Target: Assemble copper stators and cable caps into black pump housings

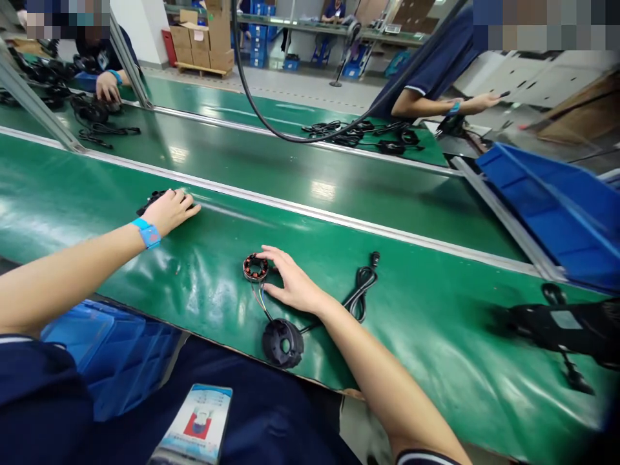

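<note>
My left hand [170, 210], with a blue wrist strap, reaches to the left side of the green bench. Its fingers are stretched over the surface, and dark parts [151, 203] show partly behind it; contact is hard to make out. Nearer the middle, my right hand [294, 282] has its thumb and fingers apart beside a motor stator ring [255, 268] with copper windings. The index fingertip is at the ring's upper right rim. Thin coloured wires [261, 298] run from the ring to a round black housing [283, 343]. A coiled black cable [362, 294] with a plug lies beyond my right wrist.
A black device [566, 326] lies at the right end. Behind a metal rail [310, 208] runs a green conveyor [290, 168]. A tilted blue bin [547, 206] stands at right. Two co-workers handle parts across the belt, near piles of black cables [343, 132].
</note>
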A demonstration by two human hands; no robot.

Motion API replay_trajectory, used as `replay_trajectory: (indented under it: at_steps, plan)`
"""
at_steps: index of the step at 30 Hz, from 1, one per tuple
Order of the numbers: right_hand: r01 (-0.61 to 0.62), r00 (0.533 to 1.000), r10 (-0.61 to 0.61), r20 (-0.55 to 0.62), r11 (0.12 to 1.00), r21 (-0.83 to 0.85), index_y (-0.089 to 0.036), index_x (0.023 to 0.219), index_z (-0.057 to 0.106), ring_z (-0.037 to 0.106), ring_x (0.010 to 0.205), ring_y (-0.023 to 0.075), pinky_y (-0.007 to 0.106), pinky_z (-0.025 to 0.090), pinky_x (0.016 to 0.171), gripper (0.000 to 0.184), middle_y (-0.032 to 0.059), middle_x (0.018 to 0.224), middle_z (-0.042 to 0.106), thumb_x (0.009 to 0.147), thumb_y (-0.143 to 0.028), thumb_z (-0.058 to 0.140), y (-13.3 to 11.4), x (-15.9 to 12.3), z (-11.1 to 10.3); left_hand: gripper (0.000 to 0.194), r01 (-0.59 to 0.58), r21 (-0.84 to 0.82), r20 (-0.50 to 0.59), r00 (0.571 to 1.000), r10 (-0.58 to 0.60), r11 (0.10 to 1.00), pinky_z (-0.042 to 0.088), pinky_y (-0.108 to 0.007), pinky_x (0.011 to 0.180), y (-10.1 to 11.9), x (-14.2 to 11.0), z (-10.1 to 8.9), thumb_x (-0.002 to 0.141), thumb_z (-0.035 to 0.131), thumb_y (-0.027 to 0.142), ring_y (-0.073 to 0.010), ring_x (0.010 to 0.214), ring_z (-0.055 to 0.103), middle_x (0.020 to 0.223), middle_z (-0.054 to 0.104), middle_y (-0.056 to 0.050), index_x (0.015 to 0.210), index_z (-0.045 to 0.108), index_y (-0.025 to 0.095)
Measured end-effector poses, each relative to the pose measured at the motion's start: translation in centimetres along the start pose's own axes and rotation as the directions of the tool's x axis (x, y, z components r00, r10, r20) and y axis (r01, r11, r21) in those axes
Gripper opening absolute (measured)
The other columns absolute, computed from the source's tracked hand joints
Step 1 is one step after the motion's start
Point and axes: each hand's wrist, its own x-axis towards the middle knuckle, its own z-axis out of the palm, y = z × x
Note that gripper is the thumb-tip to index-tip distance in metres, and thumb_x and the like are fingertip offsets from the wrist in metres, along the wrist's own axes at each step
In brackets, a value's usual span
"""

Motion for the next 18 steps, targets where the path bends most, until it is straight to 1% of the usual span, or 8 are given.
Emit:
replay_trajectory:
  at_steps: [3, 6, 8, 10, 12, 14, 16, 18]
  plan:
    - [0.058, 0.998, -0.058, 0.000, 0.998, -0.020, -0.019, 0.122, 0.056, 0.029, 0.156, 0.0279, 0.056, 0.031, 0.124, 0.031, 0.0187, 0.157, 0.042, 0.093, -0.014, 0.065, 0.3, 0.4, 0.1, 0.046, 0.082, 0.012, -0.150, 0.985, -0.079, 0.997, 0.045, -0.064, 0.105, 2.5, -2.2, -1.5, 0.086, 0.066, 0.039, -0.0382, 0.118, 0.056, 0.123, 0.056, -0.019, 0.128, 0.057, 0.021]
    - [0.065, 0.998, -0.065, 0.008, 0.997, 0.031, -0.019, 0.101, 0.056, 0.039, 0.151, 0.0286, 0.054, 0.040, 0.118, 0.010, 0.0202, 0.148, 0.051, 0.096, -0.017, 0.064, 0.3, 0.2, 0.2, 0.084, 0.230, -0.189, -0.410, 0.865, -0.290, 0.955, 0.051, -0.057, 0.105, 7.6, -4.5, -0.3, 0.068, 0.088, 0.044, -0.0382, 0.125, 0.055, 0.132, 0.050, -0.019, 0.134, 0.044, 0.018]
    - [0.074, 0.997, -0.075, 0.016, 0.997, 0.033, -0.020, 0.096, 0.055, 0.051, 0.141, 0.0284, 0.051, 0.047, 0.112, 0.012, 0.0184, 0.141, 0.056, 0.095, -0.018, 0.067, -0.4, -0.6, 0.1, 0.100, 0.282, -0.416, -0.438, 0.771, -0.463, 0.864, 0.056, -0.051, 0.099, 11.5, -5.3, 1.7, 0.060, 0.094, 0.049, -0.0331, 0.117, 0.062, 0.133, 0.048, -0.017, 0.136, 0.036, 0.020]
    - [0.121, 0.992, -0.121, -0.031, 0.993, 0.009, -0.021, 0.095, 0.057, 0.058, 0.134, 0.0269, 0.047, 0.051, 0.108, 0.014, 0.0159, 0.137, 0.059, 0.094, -0.019, 0.070, -2.0, -2.0, -0.1, 0.102, 0.271, -0.612, -0.361, 0.740, -0.568, 0.743, 0.058, -0.046, 0.095, 15.4, -5.4, 3.9, 0.060, 0.094, 0.049, -0.0296, 0.115, 0.065, 0.132, 0.050, -0.014, 0.136, 0.032, 0.022]
    - [0.200, 0.967, -0.202, -0.155, 0.979, -0.027, -0.021, 0.100, 0.058, 0.059, 0.132, 0.0253, 0.043, 0.053, 0.107, 0.015, 0.0148, 0.134, 0.061, 0.094, -0.022, 0.072, -4.2, -3.7, -0.3, 0.101, 0.233, -0.733, -0.269, 0.764, -0.587, 0.639, 0.058, -0.042, 0.093, 18.9, -5.0, 5.5, 0.060, 0.094, 0.048, -0.0280, 0.113, 0.067, 0.129, 0.052, -0.012, 0.134, 0.030, 0.023]
    - [0.253, 0.911, -0.267, -0.315, 0.964, -0.087, -0.023, 0.111, 0.057, 0.059, 0.132, 0.0241, 0.040, 0.054, 0.108, 0.024, 0.0144, 0.132, 0.062, 0.094, -0.024, 0.073, -6.5, -5.1, -0.6, 0.100, 0.188, -0.801, -0.198, 0.813, -0.548, 0.569, 0.058, -0.040, 0.089, 21.7, -4.5, 6.5, 0.059, 0.094, 0.047, -0.0262, 0.107, 0.068, 0.125, 0.054, -0.011, 0.132, 0.030, 0.023]
    - [0.234, 0.850, -0.281, -0.446, 0.959, -0.160, -0.024, 0.123, 0.055, 0.060, 0.131, 0.0241, 0.041, 0.054, 0.109, 0.036, 0.0139, 0.133, 0.063, 0.093, -0.025, 0.075, -8.0, -5.9, -0.8, 0.098, 0.139, -0.842, -0.160, 0.859, -0.486, 0.522, 0.058, -0.038, 0.085, 23.8, -4.1, 6.9, 0.060, 0.093, 0.049, -0.0246, 0.102, 0.068, 0.123, 0.053, -0.011, 0.131, 0.030, 0.023]
    - [0.168, 0.822, -0.258, -0.507, 0.962, -0.216, -0.025, 0.133, 0.052, 0.060, 0.130, 0.0252, 0.043, 0.053, 0.111, 0.045, 0.0134, 0.134, 0.063, 0.094, -0.027, 0.075, -8.4, -6.2, -1.0, 0.095, 0.092, -0.861, -0.150, 0.894, -0.422, 0.500, 0.058, -0.038, 0.084, 25.2, -3.9, 7.1, 0.064, 0.090, 0.051, -0.0242, 0.101, 0.067, 0.123, 0.053, -0.011, 0.131, 0.029, 0.024]
